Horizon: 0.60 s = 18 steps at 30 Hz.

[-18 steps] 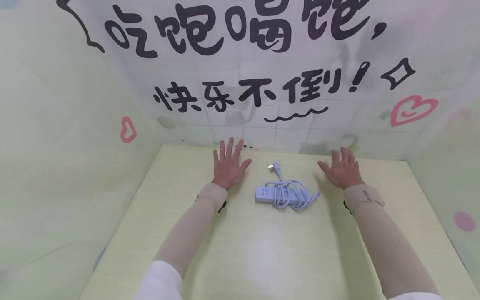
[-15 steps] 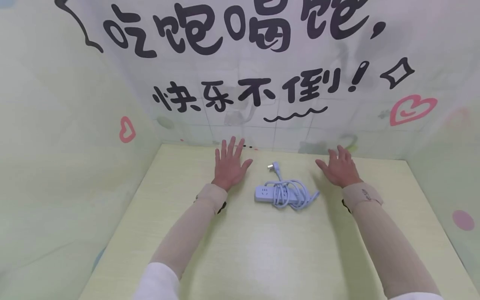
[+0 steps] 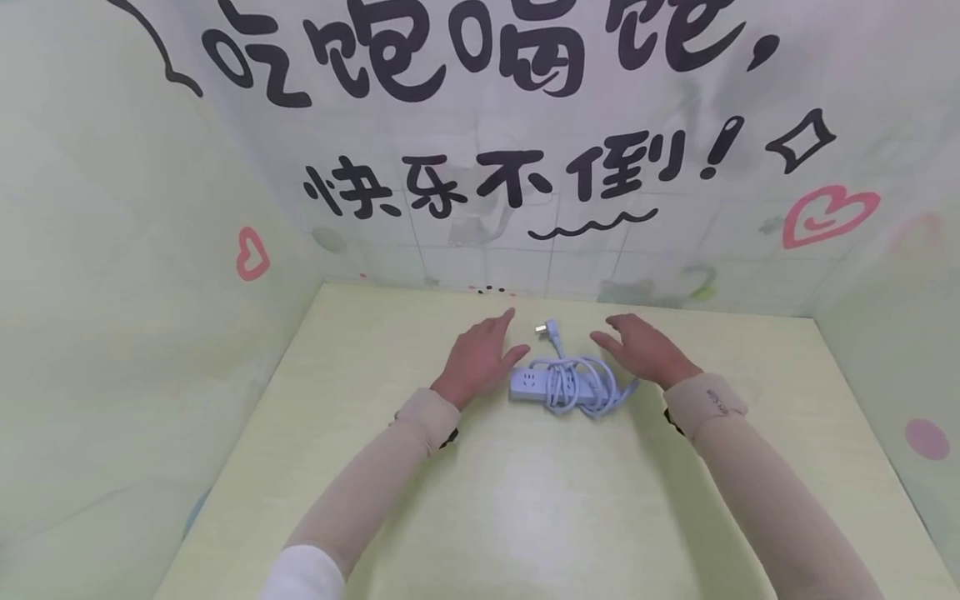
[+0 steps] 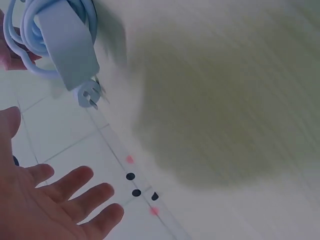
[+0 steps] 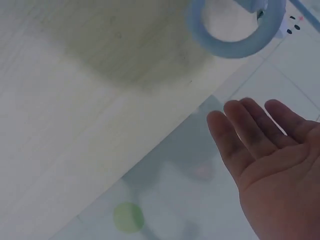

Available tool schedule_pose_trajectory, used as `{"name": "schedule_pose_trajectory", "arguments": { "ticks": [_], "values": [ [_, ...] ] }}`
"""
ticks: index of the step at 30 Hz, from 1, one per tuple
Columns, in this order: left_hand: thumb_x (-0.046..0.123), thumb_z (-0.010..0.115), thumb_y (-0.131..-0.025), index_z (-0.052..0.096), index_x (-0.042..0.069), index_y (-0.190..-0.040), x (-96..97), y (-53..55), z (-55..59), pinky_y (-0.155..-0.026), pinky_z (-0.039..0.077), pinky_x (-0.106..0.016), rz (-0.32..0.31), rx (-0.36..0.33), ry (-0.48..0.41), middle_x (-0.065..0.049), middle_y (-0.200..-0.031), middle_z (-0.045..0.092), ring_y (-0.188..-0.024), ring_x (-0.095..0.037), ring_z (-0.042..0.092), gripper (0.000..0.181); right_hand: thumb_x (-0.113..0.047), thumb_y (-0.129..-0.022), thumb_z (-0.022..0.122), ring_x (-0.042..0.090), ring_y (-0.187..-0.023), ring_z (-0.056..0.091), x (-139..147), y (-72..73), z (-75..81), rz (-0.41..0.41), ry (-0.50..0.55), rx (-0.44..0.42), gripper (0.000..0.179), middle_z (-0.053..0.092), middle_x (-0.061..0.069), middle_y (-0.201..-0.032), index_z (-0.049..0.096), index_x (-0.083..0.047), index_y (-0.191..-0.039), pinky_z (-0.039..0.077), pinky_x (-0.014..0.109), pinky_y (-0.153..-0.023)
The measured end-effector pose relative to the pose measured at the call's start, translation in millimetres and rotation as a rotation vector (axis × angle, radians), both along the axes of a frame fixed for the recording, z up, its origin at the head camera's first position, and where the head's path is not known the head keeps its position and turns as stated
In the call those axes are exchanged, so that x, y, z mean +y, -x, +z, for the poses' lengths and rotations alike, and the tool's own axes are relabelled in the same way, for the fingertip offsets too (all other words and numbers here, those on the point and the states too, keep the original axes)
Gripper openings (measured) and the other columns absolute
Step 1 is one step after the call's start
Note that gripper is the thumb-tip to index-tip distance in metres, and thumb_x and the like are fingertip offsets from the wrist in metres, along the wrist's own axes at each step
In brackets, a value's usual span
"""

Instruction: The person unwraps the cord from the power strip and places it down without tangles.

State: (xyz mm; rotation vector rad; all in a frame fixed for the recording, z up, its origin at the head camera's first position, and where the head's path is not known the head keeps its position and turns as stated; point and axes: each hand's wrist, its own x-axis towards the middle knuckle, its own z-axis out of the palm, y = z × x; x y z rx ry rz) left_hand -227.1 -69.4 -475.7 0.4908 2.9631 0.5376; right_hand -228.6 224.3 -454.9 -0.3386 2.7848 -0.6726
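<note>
A pale blue power strip (image 3: 542, 384) is lying near the middle of the head view, on a light yellow-green table (image 3: 525, 517), with its own cord (image 3: 588, 385) wound around it in loose loops. The plug (image 3: 548, 330) is sticking out toward the top of the frame, pointing at the tiled wall (image 3: 480, 167) with its black lettering.

The left hand (image 3: 480, 358) is hovering just left of the strip's socket end, fingers straight and close together, holding nothing. The right hand (image 3: 637, 350) is hovering just right of the cord loops, fingers likewise straight and relaxed, holding nothing. Whether either is touching the strip cannot be told from the head view; in the left wrist view the palm (image 4: 45, 210) is showing spread fingers apart from the strip (image 4: 67, 42).

The strip looks like a rigid plastic bar, light and smooth, probably a little slippery on its flat faces. The cord looks soft and springy, so the loops are likely to slide or unwind if lifted by the cord alone. The safest hold is probably across the bar's long sides, pinning the loops against the body, with the loose plug end kept from swinging.
</note>
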Motion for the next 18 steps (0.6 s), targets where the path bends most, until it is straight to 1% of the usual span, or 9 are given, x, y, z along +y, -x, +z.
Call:
{"name": "schedule_pose_trajectory", "arguments": {
  "ticks": [3,6,9,10,12,15,16,18],
  "values": [
    [0.062,0.043,-0.103,0.026,0.019,-0.162,2.8,-9.8,-1.5,-0.112,0.043,-0.053,-0.015,-0.060,-0.019,-0.016,-0.151,0.051,-0.136,-0.037,0.052,0.076,-0.060,-0.105,0.039,0.046,-0.135,0.051,-6.4,-6.1,-1.4,0.059,0.045,-0.039,0.080,0.055,0.029,-0.144,0.042,0.007,-0.149,0.039,0.060,-0.114],
    [0.064,0.046,-0.101,0.028,0.017,-0.161,3.5,-18.5,-4.6,-0.115,0.042,-0.049,-0.047,-0.122,-0.045,-0.015,-0.155,0.048,-0.140,-0.035,0.050,0.078,-0.059,-0.103,0.045,0.042,-0.130,0.057,-9.7,-12.2,-4.4,0.111,0.080,-0.093,0.077,0.060,0.025,-0.139,0.045,0.003,-0.148,0.043,0.058,-0.110],
    [0.064,0.051,-0.099,0.032,0.014,-0.159,3.0,-25.8,-8.9,-0.115,0.043,-0.045,-0.081,-0.160,-0.072,-0.012,-0.154,0.048,-0.139,-0.029,0.051,0.081,-0.057,-0.101,0.053,0.035,-0.125,0.061,-11.1,-16.8,-9.3,0.146,0.095,-0.126,0.073,0.064,0.020,-0.136,0.050,0.000,-0.146,0.047,0.054,-0.107],
    [0.064,0.053,-0.098,0.034,0.013,-0.158,2.7,-27.6,-10.5,-0.113,0.045,-0.044,-0.090,-0.162,-0.080,-0.012,-0.152,0.050,-0.135,-0.027,0.053,0.081,-0.056,-0.100,0.056,0.032,-0.121,0.063,-11.5,-17.8,-10.4,0.151,0.102,-0.135,0.071,0.066,0.018,-0.132,0.052,-0.001,-0.144,0.049,0.052,-0.104],
    [0.065,0.057,-0.096,0.040,0.011,-0.154,2.6,-30.5,-13.6,-0.104,0.050,-0.040,-0.099,-0.151,-0.079,-0.009,-0.143,0.057,-0.121,-0.023,0.057,0.081,-0.056,-0.096,0.062,0.025,-0.108,0.066,-12.2,-19.0,-13.4,0.154,0.107,-0.151,0.069,0.070,0.012,-0.121,0.056,-0.003,-0.139,0.053,0.046,-0.096],
    [0.063,0.062,-0.093,0.048,0.010,-0.147,3.3,-34.1,-17.4,-0.088,0.050,-0.035,-0.102,-0.124,-0.064,-0.004,-0.125,0.062,-0.102,-0.018,0.055,0.077,-0.055,-0.092,0.069,0.015,-0.092,0.065,-13.5,-20.3,-16.2,0.146,0.114,-0.188,0.066,0.071,0.004,-0.106,0.059,-0.005,-0.134,0.054,0.035,-0.083],
    [0.063,0.063,-0.093,0.050,0.010,-0.145,3.4,-34.8,-18.9,-0.084,0.049,-0.034,-0.103,-0.113,-0.056,-0.003,-0.120,0.063,-0.098,-0.017,0.054,0.075,-0.054,-0.091,0.070,0.014,-0.089,0.064,-13.7,-20.8,-16.9,0.145,0.115,-0.197,0.065,0.071,0.003,-0.103,0.059,-0.005,-0.132,0.054,0.033,-0.081],
    [0.062,0.065,-0.092,0.053,0.010,-0.141,3.6,-36.1,-20.8,-0.081,0.048,-0.032,-0.105,-0.102,-0.047,-0.001,-0.115,0.063,-0.096,-0.016,0.053,0.072,-0.054,-0.091,0.071,0.013,-0.086,0.064,-14.6,-22.4,-18.1,0.144,0.112,-0.209,0.064,0.070,0.003,-0.100,0.058,-0.005,-0.131,0.053,0.031,-0.077]
  ]
}}
